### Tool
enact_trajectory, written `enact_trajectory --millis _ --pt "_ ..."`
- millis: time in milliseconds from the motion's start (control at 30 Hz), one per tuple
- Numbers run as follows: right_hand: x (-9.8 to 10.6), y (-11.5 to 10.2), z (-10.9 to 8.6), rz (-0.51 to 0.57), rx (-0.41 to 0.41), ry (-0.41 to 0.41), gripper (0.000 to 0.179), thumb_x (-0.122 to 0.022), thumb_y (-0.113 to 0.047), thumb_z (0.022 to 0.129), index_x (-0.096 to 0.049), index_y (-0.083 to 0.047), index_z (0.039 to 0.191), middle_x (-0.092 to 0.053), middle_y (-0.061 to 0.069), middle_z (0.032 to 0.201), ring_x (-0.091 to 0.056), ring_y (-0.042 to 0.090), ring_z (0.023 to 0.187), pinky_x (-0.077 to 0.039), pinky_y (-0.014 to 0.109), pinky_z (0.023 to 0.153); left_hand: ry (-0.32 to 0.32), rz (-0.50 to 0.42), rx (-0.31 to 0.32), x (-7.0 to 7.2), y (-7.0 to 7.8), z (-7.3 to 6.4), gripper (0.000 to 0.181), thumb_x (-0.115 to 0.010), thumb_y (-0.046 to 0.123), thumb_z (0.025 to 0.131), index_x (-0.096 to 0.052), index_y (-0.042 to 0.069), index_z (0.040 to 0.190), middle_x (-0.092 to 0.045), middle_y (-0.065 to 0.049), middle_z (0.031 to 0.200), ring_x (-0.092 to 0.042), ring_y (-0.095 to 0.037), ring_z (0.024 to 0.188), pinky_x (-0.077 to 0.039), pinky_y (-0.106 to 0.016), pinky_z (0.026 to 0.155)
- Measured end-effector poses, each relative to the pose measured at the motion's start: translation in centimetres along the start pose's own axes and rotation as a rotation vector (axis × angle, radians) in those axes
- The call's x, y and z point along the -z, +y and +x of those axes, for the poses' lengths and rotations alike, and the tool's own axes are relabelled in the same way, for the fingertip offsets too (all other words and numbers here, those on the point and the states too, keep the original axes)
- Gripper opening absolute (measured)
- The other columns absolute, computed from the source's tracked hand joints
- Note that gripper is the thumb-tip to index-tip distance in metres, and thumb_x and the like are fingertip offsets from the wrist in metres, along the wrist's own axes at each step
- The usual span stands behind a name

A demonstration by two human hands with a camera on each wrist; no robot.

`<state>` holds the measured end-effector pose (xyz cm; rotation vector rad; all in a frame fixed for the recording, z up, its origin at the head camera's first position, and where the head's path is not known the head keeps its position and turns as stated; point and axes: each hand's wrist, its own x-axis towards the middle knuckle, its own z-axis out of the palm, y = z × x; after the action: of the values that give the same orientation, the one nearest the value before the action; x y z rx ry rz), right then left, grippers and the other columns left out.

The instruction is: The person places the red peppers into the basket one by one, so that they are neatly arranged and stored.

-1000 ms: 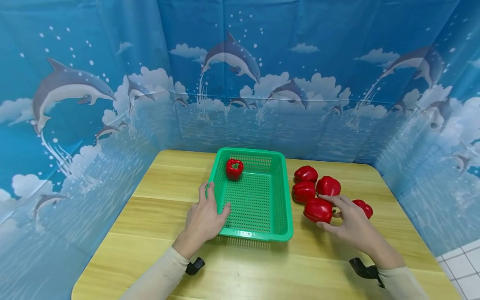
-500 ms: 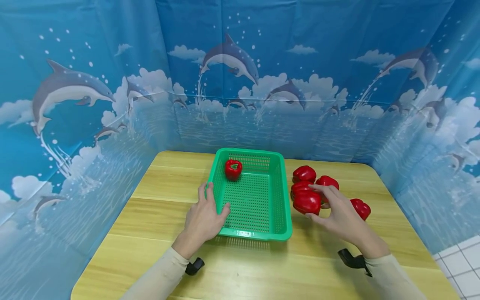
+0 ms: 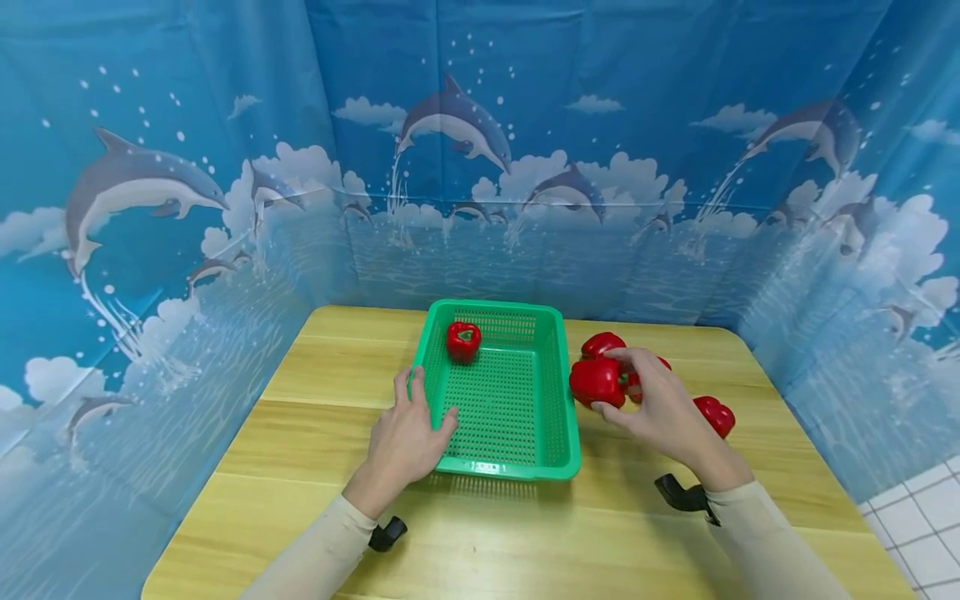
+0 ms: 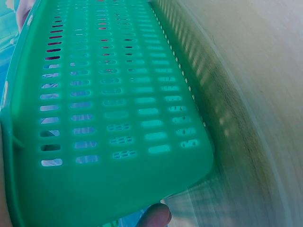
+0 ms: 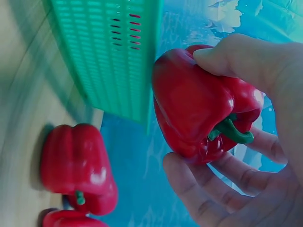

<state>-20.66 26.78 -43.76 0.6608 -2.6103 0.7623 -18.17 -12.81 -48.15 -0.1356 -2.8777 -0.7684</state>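
Wood-grained tabletop bears a rectangular green basket, walls slotted, floor meshed. Right hand holds a glossy, lobed red pepper between thumb and fingers, just beside the right wall, which separates it from the pepper inside. Left hand rests on the left rim, fingers extended. Loose peppers lie nearby; dolphin-printed curtain hangs behind.

This is a curtained-off space, wider setting unclear: dolphin curtains hang beyond and either side of the right hand, a table beneath it, white tiles rightward.
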Motion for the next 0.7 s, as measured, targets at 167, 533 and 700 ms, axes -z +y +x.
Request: enact_trajectory --millis 167,533,700 --pt "-0.2 -0.5 1.1 0.025 -0.001 -0.005 0.089 -0.104 -0.018 0.088 -0.054 -0.003 0.16 -0.073 0.016 0.145 -0.074 0.025 0.108 -0.068 0.036 0.085 0.001 0.002 -0.002 0.0 0.0 -0.1 0.094 -0.065 0.051 0.114 -0.03 -0.008 0.179 -0.029 -0.027 0.185 -0.047 -0.019 0.043 -0.038 -0.03 0.042" --pt "-1.3 -2.2 4.1 0.091 0.005 -0.047 0.084 -0.099 -0.021 0.094 -0.055 -0.002 0.163 -0.07 0.02 0.152 -0.074 0.036 0.123 -0.07 0.06 0.096 -0.012 0.004 0.014 -0.1 -0.1 -0.2 0.096 -0.065 0.052 0.115 -0.027 -0.007 0.181 -0.027 -0.027 0.187 -0.047 -0.019 0.044 -0.039 -0.031 0.043" --pt "-1.8 -3.0 5.5 0.104 0.039 -0.04 0.084 -0.099 -0.022 0.094 -0.056 -0.005 0.164 -0.071 0.017 0.151 -0.074 0.031 0.116 -0.071 0.054 0.092 -0.007 0.006 0.009 -0.1 0.0 -0.1 0.096 -0.065 0.052 0.115 -0.027 -0.007 0.181 -0.027 -0.027 0.186 -0.047 -0.019 0.044 -0.038 -0.03 0.043"
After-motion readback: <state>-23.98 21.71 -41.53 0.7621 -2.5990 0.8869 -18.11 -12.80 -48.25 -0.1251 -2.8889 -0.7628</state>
